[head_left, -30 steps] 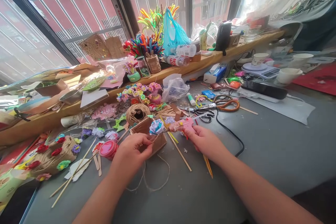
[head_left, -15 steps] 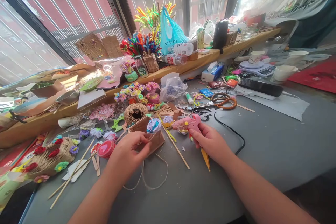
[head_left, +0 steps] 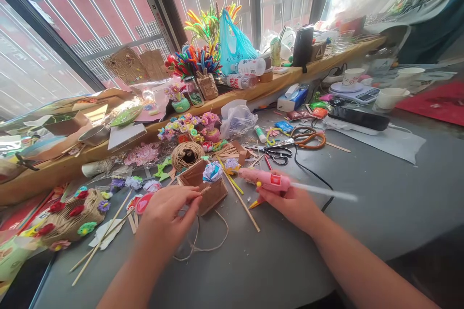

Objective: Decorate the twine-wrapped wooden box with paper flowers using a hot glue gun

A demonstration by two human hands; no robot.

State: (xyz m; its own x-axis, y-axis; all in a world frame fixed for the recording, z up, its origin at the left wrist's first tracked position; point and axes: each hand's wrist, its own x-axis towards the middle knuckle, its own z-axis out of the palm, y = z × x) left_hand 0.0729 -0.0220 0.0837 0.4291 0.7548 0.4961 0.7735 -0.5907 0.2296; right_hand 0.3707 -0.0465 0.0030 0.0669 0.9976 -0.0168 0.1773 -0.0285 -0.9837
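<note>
My right hand (head_left: 292, 205) is wrapped round a pink hot glue gun (head_left: 266, 179), whose nozzle points left; a whitish glue stick (head_left: 326, 191) juts out of its back. Below the gun, a pointed yellow-orange piece (head_left: 256, 203) shows by my fingers. My left hand (head_left: 174, 212) has thumb and forefinger pinched at the left side of a small brown cardboard box (head_left: 213, 196); what lies between the fingertips is hidden. A blue-and-white crumpled paper flower (head_left: 212, 172) rests at the box. Thin twine (head_left: 213, 248) loops on the table from under the box.
Behind the box sits a twine roll (head_left: 187, 155). Black scissors (head_left: 279, 154) and orange-handled scissors (head_left: 311, 138) lie farther right, near a black cable (head_left: 311, 169). A wooden stick (head_left: 248, 210) lies between my hands. A flower-covered twine piece (head_left: 74, 217) stands left.
The glue gun has turned in my right hand, from tilted to nearly level, its glue stick now swinging rightward in a blur. My left hand has shifted slightly left and down.
</note>
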